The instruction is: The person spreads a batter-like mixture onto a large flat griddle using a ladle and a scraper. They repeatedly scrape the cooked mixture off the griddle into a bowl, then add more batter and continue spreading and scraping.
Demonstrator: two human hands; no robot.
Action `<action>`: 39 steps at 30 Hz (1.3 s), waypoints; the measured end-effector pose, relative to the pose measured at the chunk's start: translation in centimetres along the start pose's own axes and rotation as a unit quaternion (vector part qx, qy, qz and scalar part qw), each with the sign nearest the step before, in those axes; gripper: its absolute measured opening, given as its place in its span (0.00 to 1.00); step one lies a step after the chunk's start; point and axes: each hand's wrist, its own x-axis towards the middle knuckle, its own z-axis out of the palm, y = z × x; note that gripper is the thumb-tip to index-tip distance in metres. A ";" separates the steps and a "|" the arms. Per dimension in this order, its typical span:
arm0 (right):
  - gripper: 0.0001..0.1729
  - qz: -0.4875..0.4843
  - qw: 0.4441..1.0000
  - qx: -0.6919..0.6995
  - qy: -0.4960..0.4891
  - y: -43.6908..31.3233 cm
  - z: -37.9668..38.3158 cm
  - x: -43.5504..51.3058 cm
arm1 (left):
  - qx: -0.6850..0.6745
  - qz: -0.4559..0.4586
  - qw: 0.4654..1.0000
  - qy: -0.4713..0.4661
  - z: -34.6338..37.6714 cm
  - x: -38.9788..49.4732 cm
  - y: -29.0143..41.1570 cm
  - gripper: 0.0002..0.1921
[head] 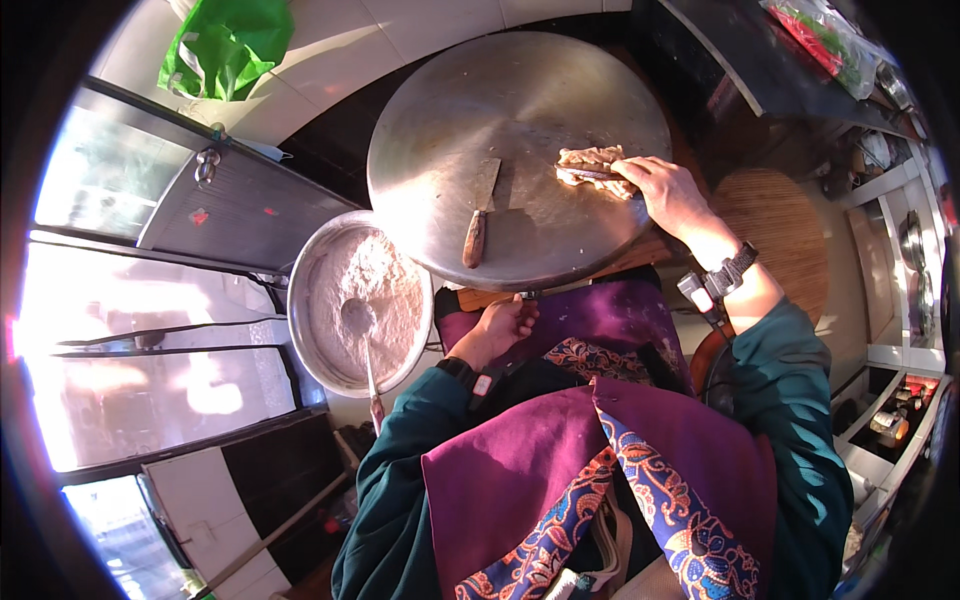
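Note:
A large round metal griddle (525,97) lies before me. On its right part my right hand (664,191) grips a flat, dark-edged tool (592,173) that rests on a crumpled, pale brown cloth or dough-like mass (592,156); which of these it is I cannot tell. A scraper with a metal blade and wooden handle (474,238) lies on the griddle's lower left. My left hand (508,324) is at the griddle's near edge, fingers curled by a small dark part (529,295); its hold is unclear. Left of it stands a metal basin (298,300) of pale batter or dough (382,285) with a ladle (370,375).
A green plastic bag (229,45) is at the upper left, above a glass-fronted cabinet (247,202). A round wooden board or stool top (780,232) stands right of the griddle. Shelves with kitchen items (892,424) line the far right. A dark counter (720,45) holds a clear bag (825,52).

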 end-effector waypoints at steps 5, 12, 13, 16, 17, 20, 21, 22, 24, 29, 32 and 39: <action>0.21 0.005 1.000 -0.009 0.003 -0.4 0.1 0.2 | -0.029 -0.012 0.999 -0.028 -0.3 0.7 -0.2 0.22; 0.22 0.013 1.000 -0.010 -0.018 -0.5 -0.1 0.2 | -0.082 -0.029 0.995 -0.052 -0.5 1.0 -0.6 0.20; 0.22 0.014 1.000 -0.011 -0.021 -0.6 -0.1 0.2 | -0.090 -0.018 0.994 -0.063 -0.4 1.1 -0.6 0.19; 0.23 0.020 0.999 -0.012 -0.029 -0.7 -0.1 0.2 | -0.107 -0.009 0.993 -0.056 0.0 1.1 -0.6 0.17; 0.23 0.022 0.999 -0.011 -0.031 -0.8 -0.1 0.3 | -0.102 -0.013 0.993 -0.059 0.1 0.9 -0.5 0.18; 0.20 0.020 0.999 -0.011 -0.025 -0.9 -0.4 0.4 | 0.064 -0.012 0.998 -0.008 0.8 -1.0 0.4 0.18; 0.19 0.015 1.000 -0.016 -0.011 -1.1 -0.4 0.5 | 0.143 -0.020 0.989 0.034 1.1 -2.0 1.0 0.17; 0.19 0.019 0.999 -0.022 -0.014 -1.3 -0.4 0.6 | 0.211 0.021 0.977 0.010 1.4 -3.3 1.9 0.16; 0.19 0.013 1.000 -0.011 0.009 -2.1 -0.4 0.6 | 0.339 0.074 0.938 -0.007 1.9 -6.7 3.8 0.15; 0.20 -0.060 0.997 -0.026 -0.031 -8.1 1.3 -0.5 | 0.493 0.487 0.703 0.160 4.0 -11.5 9.5 0.08; 0.19 -0.150 0.989 0.009 0.015 -10.9 0.9 -2.0 | 0.614 0.497 0.538 0.294 4.9 -10.9 11.7 0.13; 0.19 -0.076 0.994 -0.074 0.028 -7.0 -0.1 -1.9 | 0.711 0.425 0.452 0.331 4.5 -7.3 12.3 0.18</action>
